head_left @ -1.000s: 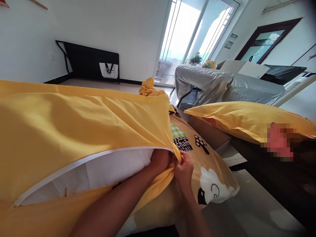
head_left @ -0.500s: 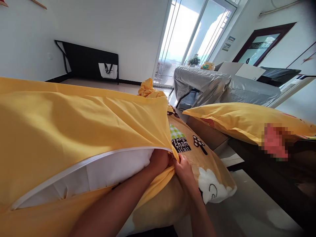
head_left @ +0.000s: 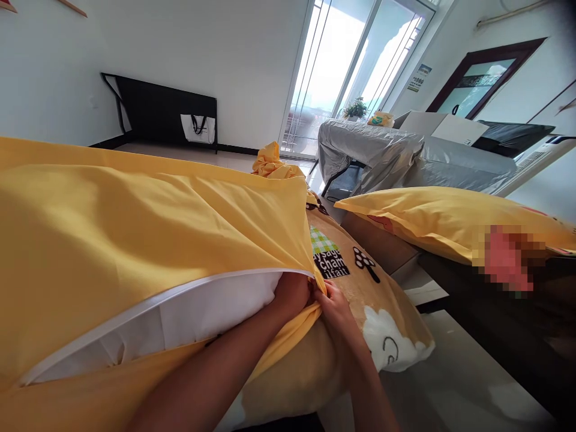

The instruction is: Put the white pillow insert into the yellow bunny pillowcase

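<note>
A large yellow pillowcase [head_left: 180,222] lies across the left and middle of my view, with a long white-edged opening along its near side. White filling, perhaps a pillow [head_left: 189,318], shows through that gap. My left hand [head_left: 292,294] reaches into the right end of the opening; its fingers are hidden by the fabric. Just right of it, my right hand [head_left: 335,303] pinches the corner of the yellow pillowcase from outside. Beneath both hands is a tan plush blanket or cushion [head_left: 396,294] with a cloud face and lettering.
To the right, a yellow pillow [head_left: 427,210] rests on a dark brown surface [head_left: 486,342]. Farther back are a table under a silver cover [head_left: 373,144], a white box [head_left: 454,129] and a potted plant [head_left: 355,108]. A black folded frame [head_left: 157,111] leans against the far wall.
Both hands stay at the corner of the pillowcase, in almost the same place. The view has shifted very slightly; nothing has visibly been let go.
</note>
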Action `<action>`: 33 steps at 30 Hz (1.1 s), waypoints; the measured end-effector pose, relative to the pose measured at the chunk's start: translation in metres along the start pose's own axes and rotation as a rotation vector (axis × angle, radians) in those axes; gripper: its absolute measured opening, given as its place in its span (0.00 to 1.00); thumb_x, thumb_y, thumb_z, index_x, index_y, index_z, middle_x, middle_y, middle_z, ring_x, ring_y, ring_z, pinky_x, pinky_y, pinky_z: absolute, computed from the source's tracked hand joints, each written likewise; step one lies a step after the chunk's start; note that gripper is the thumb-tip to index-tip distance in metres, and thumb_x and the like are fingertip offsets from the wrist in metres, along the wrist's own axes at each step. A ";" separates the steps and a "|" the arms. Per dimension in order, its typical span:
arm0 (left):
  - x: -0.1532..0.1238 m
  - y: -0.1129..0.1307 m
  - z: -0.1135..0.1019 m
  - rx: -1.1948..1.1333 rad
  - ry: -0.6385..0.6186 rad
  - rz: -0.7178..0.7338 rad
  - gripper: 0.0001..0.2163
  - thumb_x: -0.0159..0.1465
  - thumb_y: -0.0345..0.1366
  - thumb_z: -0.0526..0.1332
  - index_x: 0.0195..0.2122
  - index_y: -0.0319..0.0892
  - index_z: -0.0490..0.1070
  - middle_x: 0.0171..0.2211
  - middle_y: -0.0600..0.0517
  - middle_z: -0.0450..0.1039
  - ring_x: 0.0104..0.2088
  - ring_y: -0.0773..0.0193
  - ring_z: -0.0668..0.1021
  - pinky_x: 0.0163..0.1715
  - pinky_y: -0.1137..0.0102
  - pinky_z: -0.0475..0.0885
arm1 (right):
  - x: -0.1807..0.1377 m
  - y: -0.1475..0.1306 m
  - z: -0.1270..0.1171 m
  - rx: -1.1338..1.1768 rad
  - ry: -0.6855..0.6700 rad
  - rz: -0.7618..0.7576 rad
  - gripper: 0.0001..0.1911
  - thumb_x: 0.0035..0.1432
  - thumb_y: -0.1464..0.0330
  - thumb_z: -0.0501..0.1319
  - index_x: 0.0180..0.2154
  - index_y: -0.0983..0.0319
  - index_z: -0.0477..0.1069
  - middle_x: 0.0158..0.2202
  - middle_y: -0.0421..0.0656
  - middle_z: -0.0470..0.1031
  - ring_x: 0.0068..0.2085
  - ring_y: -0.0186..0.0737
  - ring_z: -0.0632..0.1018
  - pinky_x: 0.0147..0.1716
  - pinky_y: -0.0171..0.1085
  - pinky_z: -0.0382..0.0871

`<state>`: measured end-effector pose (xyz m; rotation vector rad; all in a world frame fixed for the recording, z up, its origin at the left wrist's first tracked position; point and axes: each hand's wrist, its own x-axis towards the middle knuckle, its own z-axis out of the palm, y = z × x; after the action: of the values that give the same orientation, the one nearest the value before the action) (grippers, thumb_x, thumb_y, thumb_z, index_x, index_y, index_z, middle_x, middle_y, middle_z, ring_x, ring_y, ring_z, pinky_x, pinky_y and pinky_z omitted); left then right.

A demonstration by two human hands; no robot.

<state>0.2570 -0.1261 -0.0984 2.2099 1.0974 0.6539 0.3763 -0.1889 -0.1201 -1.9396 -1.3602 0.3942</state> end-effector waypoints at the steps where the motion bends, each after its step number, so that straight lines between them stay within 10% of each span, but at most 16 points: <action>1: 0.000 0.000 0.001 0.002 -0.001 -0.003 0.06 0.58 0.30 0.55 0.33 0.39 0.72 0.37 0.46 0.74 0.38 0.57 0.73 0.41 0.64 0.66 | -0.001 -0.002 -0.001 -0.055 0.003 0.020 0.18 0.52 0.61 0.52 0.33 0.63 0.75 0.43 0.50 0.75 0.45 0.49 0.71 0.45 0.41 0.61; 25: 0.001 -0.003 0.004 -0.074 -0.033 -0.027 0.02 0.53 0.28 0.57 0.27 0.39 0.68 0.32 0.47 0.72 0.35 0.57 0.72 0.36 0.65 0.66 | -0.011 -0.025 -0.010 -0.185 -0.040 0.030 0.09 0.45 0.72 0.49 0.29 0.60 0.64 0.28 0.44 0.73 0.30 0.39 0.69 0.28 0.34 0.56; 33: 0.003 -0.003 0.003 -0.243 -0.022 -0.072 0.05 0.49 0.23 0.58 0.26 0.38 0.67 0.29 0.50 0.70 0.33 0.62 0.71 0.34 0.70 0.66 | -0.009 -0.022 -0.001 0.103 0.090 -0.020 0.14 0.46 0.68 0.50 0.36 0.62 0.67 0.33 0.46 0.74 0.33 0.43 0.72 0.33 0.36 0.62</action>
<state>0.2589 -0.1231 -0.1015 1.9576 1.0240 0.6913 0.3587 -0.1932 -0.1053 -1.8361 -1.2758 0.3567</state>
